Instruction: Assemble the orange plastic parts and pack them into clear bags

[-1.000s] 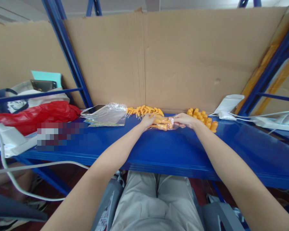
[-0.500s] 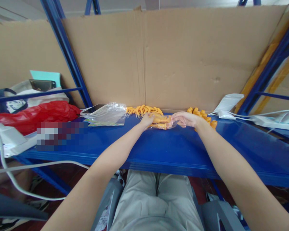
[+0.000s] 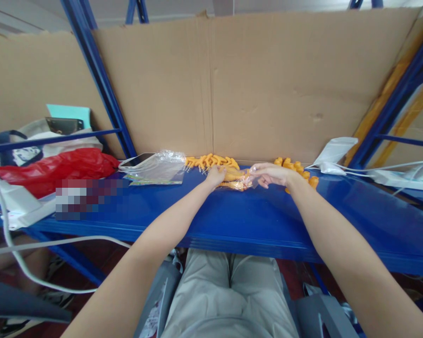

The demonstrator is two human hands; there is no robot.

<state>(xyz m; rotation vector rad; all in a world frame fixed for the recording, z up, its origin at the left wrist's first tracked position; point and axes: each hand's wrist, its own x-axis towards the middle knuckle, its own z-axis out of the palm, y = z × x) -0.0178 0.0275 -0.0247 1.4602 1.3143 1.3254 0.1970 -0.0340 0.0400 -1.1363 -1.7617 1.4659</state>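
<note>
A clear plastic bag (image 3: 237, 182) with orange pieces in it lies on the blue shelf, between my two hands. My left hand (image 3: 215, 176) is closed on the bag's left end. At the other end, my right hand (image 3: 272, 175) has thumb and forefinger pinched on the clear plastic, its other fingers curled loosely. Behind my left hand are several orange pieces with small metal clasps (image 3: 207, 162), lying in a row. More orange pieces (image 3: 292, 165), chunky and short, stand behind and beside my right hand, which partly hides them.
A flat clear bag (image 3: 158, 171) and a phone-like object lie left on the blue shelf (image 3: 246, 220). Further left are a red plastic bag (image 3: 63, 169) and a white cable (image 3: 74, 238). White packets (image 3: 336, 152) and cables lie right. Cardboard (image 3: 261, 84) walls the back.
The plastic now covers more of the orange pieces at the bag's right end, with more glare on it. My right hand has shifted only slightly; my left hand stays in place.
</note>
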